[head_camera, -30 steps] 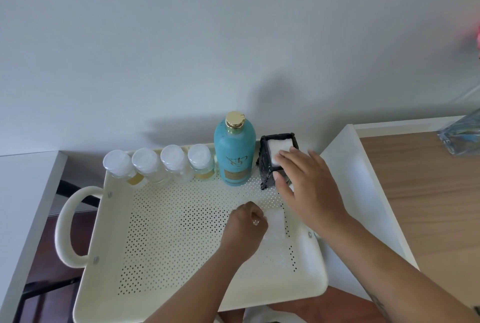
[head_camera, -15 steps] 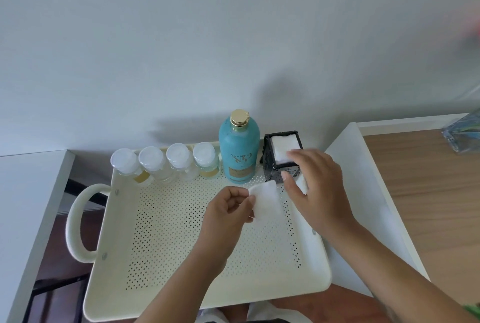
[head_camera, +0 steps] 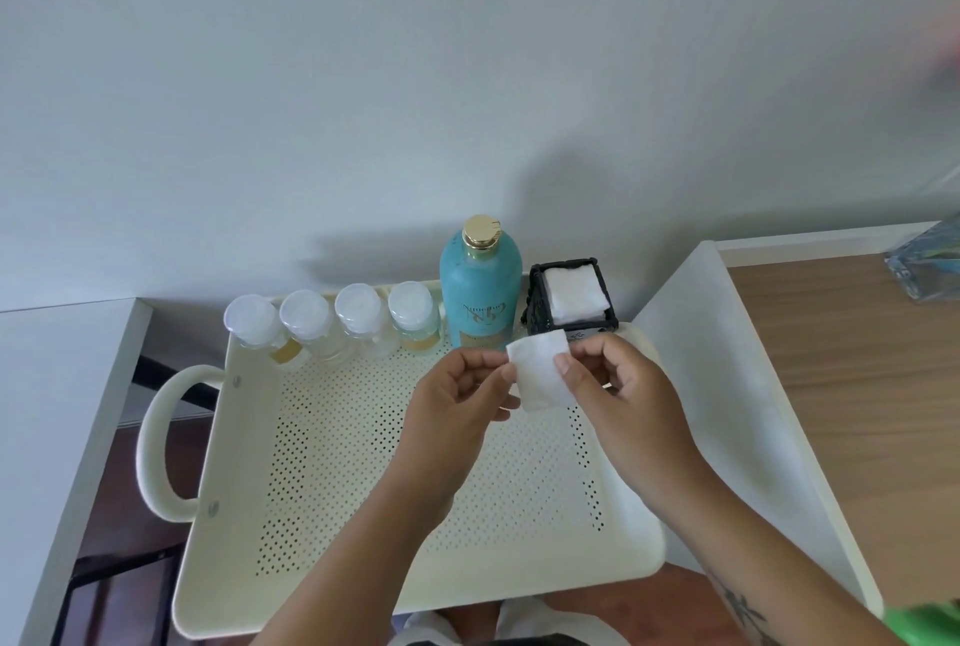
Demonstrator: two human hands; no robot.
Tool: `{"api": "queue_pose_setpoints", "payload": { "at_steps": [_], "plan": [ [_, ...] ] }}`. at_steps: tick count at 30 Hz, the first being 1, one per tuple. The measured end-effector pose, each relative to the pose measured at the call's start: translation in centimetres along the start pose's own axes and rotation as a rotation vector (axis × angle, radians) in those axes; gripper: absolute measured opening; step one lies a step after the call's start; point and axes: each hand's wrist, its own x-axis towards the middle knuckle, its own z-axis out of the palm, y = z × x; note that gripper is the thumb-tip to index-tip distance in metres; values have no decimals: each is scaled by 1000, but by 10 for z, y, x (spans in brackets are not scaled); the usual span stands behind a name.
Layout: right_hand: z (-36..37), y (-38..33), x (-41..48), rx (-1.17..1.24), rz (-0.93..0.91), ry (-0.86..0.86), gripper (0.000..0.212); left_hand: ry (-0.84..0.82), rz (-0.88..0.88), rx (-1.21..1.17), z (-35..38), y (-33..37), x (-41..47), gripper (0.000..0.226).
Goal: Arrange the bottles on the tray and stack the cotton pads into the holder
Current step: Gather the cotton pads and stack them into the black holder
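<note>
A white square cotton pad (head_camera: pixel 540 370) is pinched between my left hand (head_camera: pixel 457 396) and my right hand (head_camera: pixel 618 385), held above the cream perforated tray (head_camera: pixel 332 463). Just behind it stands the black square holder (head_camera: pixel 571 294) with white pads stacked inside. A tall teal bottle (head_camera: pixel 480 289) with a gold cap stands to the holder's left. Several small clear bottles with white caps (head_camera: pixel 332 320) line the tray's back edge further left.
The tray has a loop handle (head_camera: pixel 161 442) on its left. A white surface (head_camera: pixel 57 401) lies to the left, a wooden tabletop with white rim (head_camera: pixel 852 411) to the right, and a clear glass object (head_camera: pixel 930 266) at the far right. A wall rises behind.
My left hand lifted a pad off the tray floor and raised it. My right hand left the holder and came to pinch the pad's other edge.
</note>
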Motion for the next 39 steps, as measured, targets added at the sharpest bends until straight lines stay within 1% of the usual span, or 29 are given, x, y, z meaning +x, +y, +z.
{"api": "queue_pose_setpoints", "payload": {
  "at_steps": [3, 6, 8, 11, 13, 15, 18, 22, 25, 27, 30, 33, 36, 38, 39],
  "plan": [
    [-4, 0, 8, -11, -7, 30, 4, 96, -25, 152, -8, -10, 2, 4],
    [-9, 1, 18, 0, -19, 76, 2, 202, 21, 478, -23, -28, 4, 3],
    [-12, 1, 27, -6, -27, 116, 4, 207, 100, 689, -35, -43, 5, 13],
    [-16, 0, 42, -34, -42, 183, 6, 201, 211, 972, -51, -64, 6, 36],
    [-19, 1, 53, -23, -24, 221, 2, 203, 180, 1108, -60, -74, 8, 48],
    [-21, 1, 63, -15, 6, 245, 6, 200, 99, 1192, -68, -84, 10, 57],
    [-22, 0, 75, -30, 45, 242, 4, 190, 45, 1269, -78, -97, 13, 65],
    [-15, 3, 83, -60, 76, 226, 6, 192, 44, 1325, -84, -105, 14, 70],
    [-8, 5, 84, -109, 73, 257, 9, 201, 57, 1337, -85, -107, 13, 70],
    [-5, 6, 84, -177, 39, 270, 10, 202, 59, 1333, -85, -108, 13, 69],
    [-3, 6, 81, -299, -64, 313, 12, 197, 55, 1334, -86, -108, 13, 69],
    [-4, 3, 69, -420, -278, 357, 19, 187, 45, 1333, -87, -109, 13, 70],
    [1, 3, 52, -618, -475, 253, 33, 190, 50, 1333, -87, -111, 13, 70],
    [7, 7, 42, -737, -516, 167, 40, 191, 53, 1340, -87, -112, 13, 69],
    [10, 9, 37, -796, -499, 126, 43, 191, 55, 1340, -87, -112, 13, 69]
  ]
}}
